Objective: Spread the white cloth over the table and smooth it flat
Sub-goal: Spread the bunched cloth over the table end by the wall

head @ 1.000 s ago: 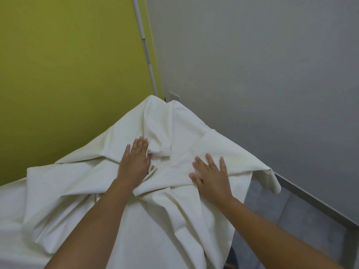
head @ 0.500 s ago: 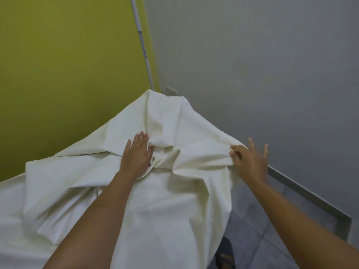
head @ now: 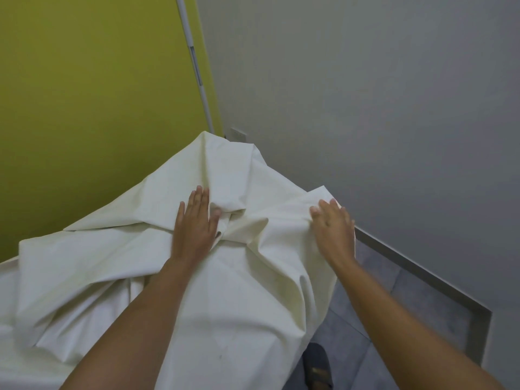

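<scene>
Yellow-green wall [head: 84,108] and grey wall [head: 365,94] meet behind the counter, which is hidden under the white cloth [head: 239,319]. Our left grip [head: 194,223] presses flat, fingers straight, beside a bunched knot of fabric. Our right grip [head: 333,230] rests open on the right edge. Beyond them the cloth lies rumpled and drapes toward the floor [head: 394,319]. We judge that pushing rightward could slide it off, since much of it overhangs.
</scene>
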Motion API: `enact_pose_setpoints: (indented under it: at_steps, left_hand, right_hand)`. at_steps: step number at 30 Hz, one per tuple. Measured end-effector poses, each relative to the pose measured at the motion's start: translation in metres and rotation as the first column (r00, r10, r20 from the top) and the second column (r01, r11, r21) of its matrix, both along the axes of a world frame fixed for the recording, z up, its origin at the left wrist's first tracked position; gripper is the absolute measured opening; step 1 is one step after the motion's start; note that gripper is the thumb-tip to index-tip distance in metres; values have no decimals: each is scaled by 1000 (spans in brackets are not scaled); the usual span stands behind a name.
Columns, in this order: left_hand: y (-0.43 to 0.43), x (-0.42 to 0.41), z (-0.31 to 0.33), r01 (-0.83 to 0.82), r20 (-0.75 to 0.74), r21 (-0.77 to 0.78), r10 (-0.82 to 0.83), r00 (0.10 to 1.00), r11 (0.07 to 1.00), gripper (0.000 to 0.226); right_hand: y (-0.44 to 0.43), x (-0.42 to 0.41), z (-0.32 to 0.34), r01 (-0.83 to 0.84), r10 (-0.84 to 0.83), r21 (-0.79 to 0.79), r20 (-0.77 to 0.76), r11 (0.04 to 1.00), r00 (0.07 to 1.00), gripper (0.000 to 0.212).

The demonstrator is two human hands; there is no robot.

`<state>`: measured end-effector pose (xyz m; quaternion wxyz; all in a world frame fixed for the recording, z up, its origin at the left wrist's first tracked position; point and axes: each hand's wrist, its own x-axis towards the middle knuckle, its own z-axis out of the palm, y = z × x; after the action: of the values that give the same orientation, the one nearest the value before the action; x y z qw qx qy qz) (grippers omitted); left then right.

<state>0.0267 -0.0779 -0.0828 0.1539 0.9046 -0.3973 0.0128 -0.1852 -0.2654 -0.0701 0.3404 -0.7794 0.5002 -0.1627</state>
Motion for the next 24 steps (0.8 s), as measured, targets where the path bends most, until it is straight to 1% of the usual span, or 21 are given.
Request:
enact_pose_setpoints:
  at_steps: [2,3,4,6,8,9,11,14,18,20,21,22,24]
  left_hand:
    - [-3,-13,3,62,29,-79,-60,998,995,67]
    - [-3,-19,3,95,41,-96,-91,995,991,68]
    - [-3,-26,2,118,46,-98,-114,992,988,69]
    - [-1,-33,-5,132,42,-49,-130,991,990,70]
    - [2,-36,-11,110,39,43,-112,993,993,68]
    - [3,-37,-13,100,49,78,-104,993,992,66]
    - [4,-36,-13,96,86,126,-107,990,987,61]
    - [3,-28,-13,104,162,152,-129,978,983,55]
    - [3,-20,-12,89,182,170,-120,976,981,53]
    - [1,-21,-13,80,170,185,-112,979,979,53]
    - [0,-22,-14,74,167,196,-108,980,978,53]
    - [-2,-23,-15,68,169,204,-103,980,977,53]
    - [-5,-25,-15,62,168,209,-98,981,976,51]
  right_hand:
    - [1,7,-7,-31,19,-67,-181,997,983,52]
    - [-3,8,-10,-16,-6,-92,-228,996,974,55]
    - [-8,7,-12,15,-42,-112,-243,994,969,54]
    - [-21,4,-11,101,-126,-128,-204,987,971,42]
    - [-33,0,-10,163,-183,-142,-141,976,973,27]
    - [-37,-1,-10,182,-200,-152,-114,971,973,24]
    - [-44,-3,-11,240,-252,-145,-69,960,965,25]
    - [-63,-13,-11,378,-384,-96,-58,921,922,28]
    - [-82,-34,-11,524,-523,35,-34,851,851,28]
    - [-76,-36,-11,533,-530,76,-52,843,846,30]
    - [-68,-32,-10,514,-512,84,-42,854,858,31]
    - [-58,-25,-8,477,-477,84,-15,875,879,33]
    - [-36,-6,-6,345,-349,64,54,936,936,33]
